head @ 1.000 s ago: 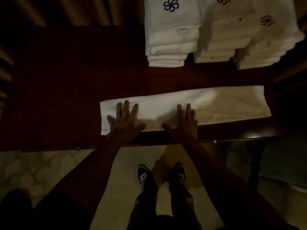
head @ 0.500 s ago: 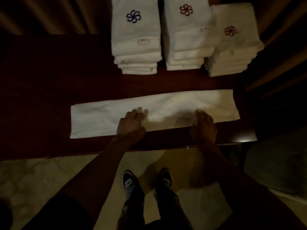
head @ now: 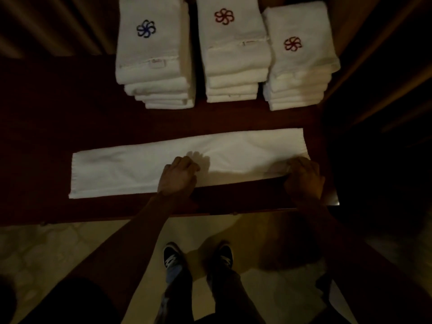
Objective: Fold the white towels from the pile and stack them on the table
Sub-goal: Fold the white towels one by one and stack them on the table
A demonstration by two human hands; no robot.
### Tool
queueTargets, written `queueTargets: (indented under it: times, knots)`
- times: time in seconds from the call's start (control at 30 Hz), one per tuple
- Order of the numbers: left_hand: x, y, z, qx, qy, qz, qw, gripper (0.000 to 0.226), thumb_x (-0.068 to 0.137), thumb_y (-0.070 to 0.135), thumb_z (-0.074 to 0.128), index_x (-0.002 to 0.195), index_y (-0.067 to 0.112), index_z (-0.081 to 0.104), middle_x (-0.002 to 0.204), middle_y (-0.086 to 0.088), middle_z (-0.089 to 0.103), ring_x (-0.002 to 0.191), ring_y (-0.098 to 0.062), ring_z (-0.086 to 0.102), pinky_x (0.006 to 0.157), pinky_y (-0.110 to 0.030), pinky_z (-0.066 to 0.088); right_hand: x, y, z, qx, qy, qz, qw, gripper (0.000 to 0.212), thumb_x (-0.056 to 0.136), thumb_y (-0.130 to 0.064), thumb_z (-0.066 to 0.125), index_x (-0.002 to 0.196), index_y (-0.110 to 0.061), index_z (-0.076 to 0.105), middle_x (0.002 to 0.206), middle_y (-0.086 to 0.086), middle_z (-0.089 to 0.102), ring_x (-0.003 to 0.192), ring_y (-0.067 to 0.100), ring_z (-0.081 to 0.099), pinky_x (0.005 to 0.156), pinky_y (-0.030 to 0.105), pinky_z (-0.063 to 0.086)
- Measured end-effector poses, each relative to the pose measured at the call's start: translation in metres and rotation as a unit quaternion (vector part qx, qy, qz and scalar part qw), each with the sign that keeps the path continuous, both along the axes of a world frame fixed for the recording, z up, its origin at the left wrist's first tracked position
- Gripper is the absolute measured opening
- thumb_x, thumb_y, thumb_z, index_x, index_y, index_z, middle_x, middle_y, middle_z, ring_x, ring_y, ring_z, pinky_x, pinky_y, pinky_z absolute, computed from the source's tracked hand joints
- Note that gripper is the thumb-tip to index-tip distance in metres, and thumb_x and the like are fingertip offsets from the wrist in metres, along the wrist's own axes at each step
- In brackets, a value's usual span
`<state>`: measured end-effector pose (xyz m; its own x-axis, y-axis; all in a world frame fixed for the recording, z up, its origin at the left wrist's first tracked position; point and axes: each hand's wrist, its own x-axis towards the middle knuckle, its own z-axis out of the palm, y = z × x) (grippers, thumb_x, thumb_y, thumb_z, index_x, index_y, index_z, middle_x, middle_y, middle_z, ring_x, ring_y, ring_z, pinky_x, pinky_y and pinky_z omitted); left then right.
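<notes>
The white towel (head: 131,169) ran leftward from the right hand (head: 304,177), which gripped its end, beneath the left hand (head: 178,177), curled onto its middle.

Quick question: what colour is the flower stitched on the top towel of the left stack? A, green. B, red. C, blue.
C: the flower on the left stack is blue; the middle stack and right stack have red ones.
</notes>
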<state>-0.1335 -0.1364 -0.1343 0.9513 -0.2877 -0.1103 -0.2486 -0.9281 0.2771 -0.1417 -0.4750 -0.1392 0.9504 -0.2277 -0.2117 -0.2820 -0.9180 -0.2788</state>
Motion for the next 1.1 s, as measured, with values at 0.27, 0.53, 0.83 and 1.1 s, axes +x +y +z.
queueTargets:
  times: [0.27,0.53,0.83,1.1]
  knots:
    - [0.013,-0.074,-0.011,0.021,0.013,-0.018,1.0,0.03,0.095,0.029,0.056,0.122,0.018,0.064,0.127,-0.005,0.058,0.121,-0.029,0.048,0.094,-0.045,0.039,0.002,-0.042,-0.014,0.012,-0.033,0.049,0.998,0.031,0.087,-0.004,0.056,0.114,-0.011,0.069,0.123,0.012,0.062,0.118,0.041,0.054,0.091,0.061,0.048]
    - [0.019,-0.1,-0.022,-0.001,-0.001,0.038,0.999,0.026,0.097,0.029,0.053,0.116,0.017,0.064,0.123,-0.008,0.059,0.115,-0.032,0.051,0.092,-0.047,0.043,0.006,-0.054,-0.011,0.11,-0.122,0.027,0.986,0.02,0.091,-0.004,0.065,0.108,-0.003,0.075,0.112,0.016,0.071,0.104,0.037,0.066,0.092,0.044,0.054]
    - [0.014,-0.107,-0.016,-0.054,-0.1,0.026,0.993,0.017,0.092,0.026,0.057,0.098,0.015,0.07,0.101,-0.005,0.068,0.094,-0.027,0.062,0.078,-0.04,0.047,0.008,-0.06,-0.002,0.129,-0.159,0.0,0.979,0.022,0.095,-0.009,0.062,0.115,-0.003,0.071,0.118,0.017,0.068,0.107,0.036,0.065,0.09,0.045,0.055]
    - [-0.001,-0.103,-0.038,-0.095,-0.068,-0.041,0.992,0.027,0.093,0.033,0.053,0.095,0.011,0.069,0.095,-0.007,0.065,0.088,-0.029,0.06,0.064,-0.037,0.052,-0.003,-0.073,-0.025,0.089,-0.12,0.022,0.988,0.02,0.091,-0.002,0.062,0.107,-0.004,0.071,0.111,0.015,0.069,0.107,0.036,0.064,0.085,0.051,0.057]
